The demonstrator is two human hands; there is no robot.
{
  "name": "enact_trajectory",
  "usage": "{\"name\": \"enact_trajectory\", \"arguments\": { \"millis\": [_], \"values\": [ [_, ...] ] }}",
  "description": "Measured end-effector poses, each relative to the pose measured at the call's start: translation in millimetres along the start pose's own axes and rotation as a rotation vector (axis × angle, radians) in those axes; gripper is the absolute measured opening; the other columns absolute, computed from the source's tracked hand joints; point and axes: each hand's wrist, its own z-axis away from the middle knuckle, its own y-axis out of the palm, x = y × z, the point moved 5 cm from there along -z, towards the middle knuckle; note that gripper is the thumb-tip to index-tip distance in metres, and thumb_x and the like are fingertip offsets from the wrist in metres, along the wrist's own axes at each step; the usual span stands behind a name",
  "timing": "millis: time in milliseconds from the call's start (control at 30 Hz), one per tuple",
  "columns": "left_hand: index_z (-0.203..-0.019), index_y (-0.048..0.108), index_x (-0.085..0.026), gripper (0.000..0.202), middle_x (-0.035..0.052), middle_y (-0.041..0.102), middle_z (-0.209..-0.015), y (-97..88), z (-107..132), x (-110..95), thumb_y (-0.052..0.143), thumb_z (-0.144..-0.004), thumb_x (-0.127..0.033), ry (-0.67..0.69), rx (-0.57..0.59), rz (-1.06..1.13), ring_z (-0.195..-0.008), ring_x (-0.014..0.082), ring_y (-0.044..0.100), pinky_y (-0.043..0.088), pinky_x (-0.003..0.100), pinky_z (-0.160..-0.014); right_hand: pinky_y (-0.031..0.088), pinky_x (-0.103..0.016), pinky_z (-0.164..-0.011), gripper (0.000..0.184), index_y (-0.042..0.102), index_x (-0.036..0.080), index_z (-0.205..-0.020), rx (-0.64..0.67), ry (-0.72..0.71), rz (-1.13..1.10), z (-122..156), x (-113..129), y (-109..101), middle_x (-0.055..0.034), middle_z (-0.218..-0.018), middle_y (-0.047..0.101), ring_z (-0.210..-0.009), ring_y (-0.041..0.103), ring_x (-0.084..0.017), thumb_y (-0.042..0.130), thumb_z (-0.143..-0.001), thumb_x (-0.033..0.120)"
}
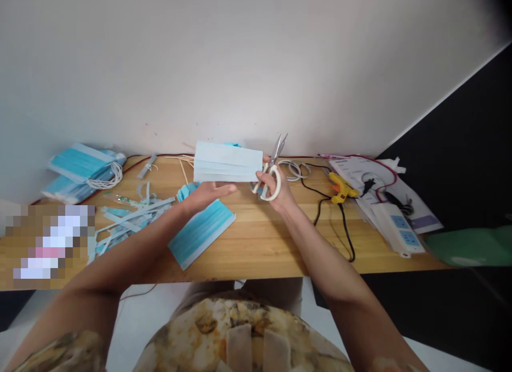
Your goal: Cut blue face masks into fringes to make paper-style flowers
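At the far left of the wooden table [264, 244] there is a blurred patch [54, 244], whose content I cannot tell. Behind it, near the wall [256, 68], lies a pile of blue masks [80, 164], and on its right side rests a bundle of white cords [107, 177]. To the right of the bundle lies a small grey packet [148, 167]. Nearer to the person, a loose heap of cut strips [128, 223], white and blue, is spread under the left forearm.

Next comes a blue mask [203, 233], lying flat and slanted on the table, below the left hand [210, 193]. This hand has its thumb stretched out to the right; its fingers are hidden, so I cannot tell if they are spread or touch something. Just above it, in the middle, the pale mask [228, 161] is held up in the air.

The right hand [282, 188] pinches this pale mask by its lower right corner, and it also carries the scissors [273, 160], with the blades pointing up and slightly apart.

Further right are pale rings [294, 176], a yellow glue gun [342, 188] with its black cable, some printed papers [344, 164], a white power strip [400, 231], and a green object [468, 247] at the edge.
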Motion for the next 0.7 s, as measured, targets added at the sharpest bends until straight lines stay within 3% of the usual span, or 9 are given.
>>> {"name": "enact_trajectory", "arguments": {
  "millis": [67, 167, 267, 467, 600, 700],
  "values": [
    [-0.099, 0.069, -0.021, 0.038, 0.0084, 0.074, -0.097, 5.5, -7, -3, 0.077, -0.076, -0.051, 0.004, -0.108, -0.043, -0.108, 0.0279, 0.065, 0.052, 0.044, -0.1, 0.049, -0.027, -0.06, 0.049, 0.056, 0.026, -0.106, 0.0, -0.024, 0.064, 2, 1, 0, 0.0046, -0.081, 0.058, -0.068, 0.056, -0.012, 0.082, -0.066, 0.04],
    [-0.084, 0.065, -0.021, 0.034, 0.0044, 0.069, -0.077, 10.9, -16, -3, 0.074, -0.076, -0.052, -0.025, -0.299, -0.08, -0.083, 0.0242, 0.065, 0.055, 0.04, -0.081, 0.046, -0.025, -0.056, 0.048, 0.058, 0.026, -0.103, -0.005, -0.052, 0.158, 3, 3, 0, 0.0052, -0.079, 0.056, -0.064, 0.051, -0.011, 0.083, -0.066, 0.043],
    [-0.066, 0.055, -0.023, 0.035, 0.0004, 0.057, -0.06, 13.7, -21, -6, 0.072, -0.076, -0.052, -0.016, -0.396, -0.099, -0.062, 0.0185, 0.055, 0.051, 0.037, -0.067, 0.042, -0.024, -0.054, 0.046, 0.06, 0.027, -0.102, -0.007, -0.043, 0.171, 2, 4, -1, 0.0051, -0.078, 0.055, -0.062, 0.049, -0.01, 0.083, -0.067, 0.048],
    [-0.06, 0.046, -0.024, 0.041, -0.0019, 0.048, -0.054, -2.1, -33, -26, 0.065, -0.084, -0.052, 0.141, -0.507, 0.003, -0.056, 0.0154, 0.047, 0.047, 0.034, -0.065, 0.043, -0.024, -0.056, 0.053, 0.06, 0.027, -0.112, 0.126, -0.008, 0.193, 0, -1, -2, 0.0008, -0.086, 0.063, -0.073, 0.057, -0.014, 0.074, -0.075, 0.061],
    [-0.062, 0.047, -0.024, 0.043, -0.0015, 0.049, -0.057, -15.3, -38, -33, 0.065, -0.084, -0.057, 0.173, -0.582, 0.014, -0.058, 0.0168, 0.049, 0.046, 0.035, -0.069, 0.044, -0.027, -0.064, 0.056, 0.06, 0.027, -0.114, 0.308, 0.019, 0.206, 6, -6, 10, -0.0015, -0.092, 0.063, -0.079, 0.058, -0.016, 0.076, -0.073, 0.061],
    [-0.057, 0.046, -0.024, 0.051, -0.0002, 0.05, -0.056, -20.9, -37, -34, 0.063, -0.084, -0.063, 0.163, -0.596, -0.057, -0.061, 0.0183, 0.05, 0.048, 0.037, -0.076, 0.044, -0.029, -0.065, 0.056, 0.06, 0.027, -0.115, 0.366, 0.029, 0.254, 11, -5, 21, -0.0021, -0.092, 0.062, -0.076, 0.057, -0.017, 0.077, -0.073, 0.061]
  ]
}}
